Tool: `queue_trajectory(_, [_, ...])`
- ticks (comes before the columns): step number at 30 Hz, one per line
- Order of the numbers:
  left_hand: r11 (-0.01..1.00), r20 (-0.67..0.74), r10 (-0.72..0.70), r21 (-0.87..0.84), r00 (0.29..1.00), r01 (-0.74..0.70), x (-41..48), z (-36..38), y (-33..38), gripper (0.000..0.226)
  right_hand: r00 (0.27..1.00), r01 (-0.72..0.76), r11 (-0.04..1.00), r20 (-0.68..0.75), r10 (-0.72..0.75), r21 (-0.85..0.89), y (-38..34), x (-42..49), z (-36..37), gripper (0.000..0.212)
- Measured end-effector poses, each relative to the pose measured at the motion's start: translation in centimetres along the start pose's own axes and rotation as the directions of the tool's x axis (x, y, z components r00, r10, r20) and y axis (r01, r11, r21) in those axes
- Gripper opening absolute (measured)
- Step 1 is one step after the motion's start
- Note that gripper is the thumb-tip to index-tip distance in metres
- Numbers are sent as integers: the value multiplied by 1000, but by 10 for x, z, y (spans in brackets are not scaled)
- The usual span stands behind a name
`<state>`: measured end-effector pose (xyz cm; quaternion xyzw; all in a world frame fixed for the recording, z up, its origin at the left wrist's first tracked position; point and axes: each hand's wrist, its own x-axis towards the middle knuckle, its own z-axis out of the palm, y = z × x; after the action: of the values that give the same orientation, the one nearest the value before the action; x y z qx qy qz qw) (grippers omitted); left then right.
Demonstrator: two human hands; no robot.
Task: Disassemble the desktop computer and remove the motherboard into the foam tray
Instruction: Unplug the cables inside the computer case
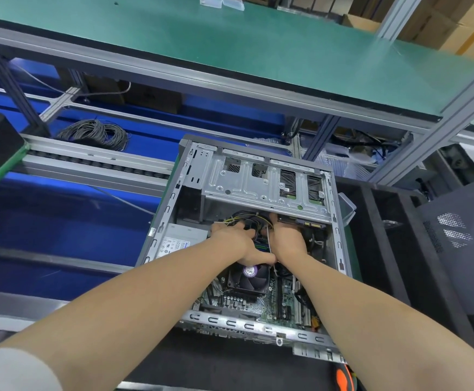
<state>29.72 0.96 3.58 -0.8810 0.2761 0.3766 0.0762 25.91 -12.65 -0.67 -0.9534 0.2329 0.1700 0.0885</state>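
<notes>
While left hand (231, 239) and right hand (286, 241) sit in cables (247, 217) just beyond the fan (249, 273), can't tell either grip.

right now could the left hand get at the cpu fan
Probably yes: the cpu fan sits uncovered in the open case, right by the left hand at its wrist end, with no panel above it.

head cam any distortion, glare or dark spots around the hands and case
Head view: wide-angle distortion slants the shelf and stretches the forearms; light is even, with a pale glare streak on the shelf near the right post; the case is sharp, but shadowed under the drive cage, where the fingers of the left hand and right hand vanish among cables.
</notes>
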Motion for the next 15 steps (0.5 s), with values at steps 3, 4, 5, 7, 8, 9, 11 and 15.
queue_trajectory(3, [1000, -12, 2, 11, 1000, -2, 1, 0, 0, 111, 1000, -5, 999, -10, 6, 42, 0, 0, -1, 37])
queue_trajectory(4, [1000, -7, 2, 14, 1000, -2, 1, 0, 0, 111, 1000, 1, 999, -15, -1, 45, 0, 0, -1, 36])
queue_trajectory(5, [1000, 0, 3, 14, 1000, -3, 1, -1, 0, 112, 1000, 11, 999, -21, -10, 40, 0, -1, 0, 36])
queue_trajectory(7, [1000, 7, 2, 9, 1000, -2, 2, -1, 0, 114, 999, 24, 999, -29, -24, 24, 0, -1, 0, 40])
queue_trajectory(8, [1000, 4, 2, 9, 1000, -2, 2, 0, 0, 114, 999, 26, 999, -27, -25, 23, 0, -1, 0, 43])
queue_trajectory(9, [1000, 0, 3, 11, 1000, -3, 2, 0, 0, 114, 1000, 24, 999, -18, -23, 24, 1, 0, 0, 45])
queue_trajectory(11, [1000, -3, 5, 18, 1000, -5, 3, 0, 0, 115, 1000, 18, 999, 8, -19, 28, 3, 2, -1, 42])
queue_trajectory(15, [1000, 6, 5, 4, 1000, -5, 4, 0, 0, 118, 1000, 31, 1000, 4, -31, 1, 2, 1, -1, 52])
